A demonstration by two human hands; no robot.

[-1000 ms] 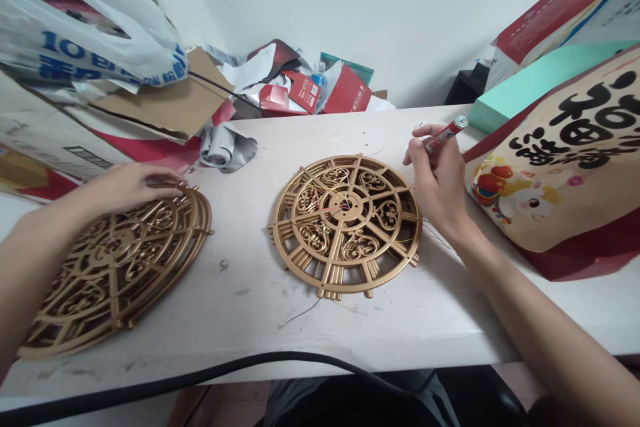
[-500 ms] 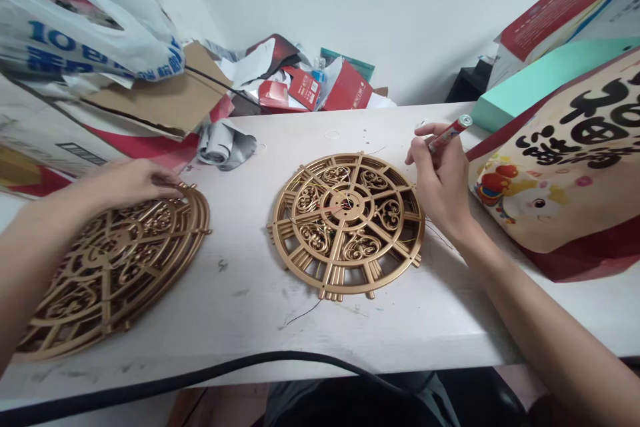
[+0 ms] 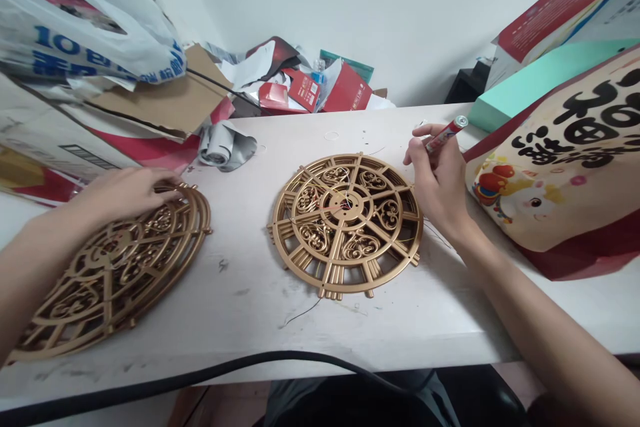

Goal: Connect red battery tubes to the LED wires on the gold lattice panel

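A round gold openwork frame point(image 3: 346, 221) lies flat in the middle of the white table point(image 3: 260, 307), with thin wires at its hub. My right hand point(image 3: 439, 181) rests at its far right rim, fingers closed around a red pen-like tool point(image 3: 445, 135) with a silver tip pointing up and right. At the left lies a stack of similar gold openwork frames point(image 3: 115, 267). My left hand point(image 3: 123, 191) lies on the stack's far edge, fingers curled over the rim.
A black cable point(image 3: 200, 373) runs along the table's front edge. A large printed paper bag point(image 3: 560, 167) stands at the right beside a mint green box point(image 3: 535, 80). Cardboard, a plastic bag point(image 3: 85, 47) and red boxes point(image 3: 310, 90) are piled at the back left.
My left hand has shifted slightly along the far rim of the left stack, and the stack has moved a little. The right hand with the red tool stays put.
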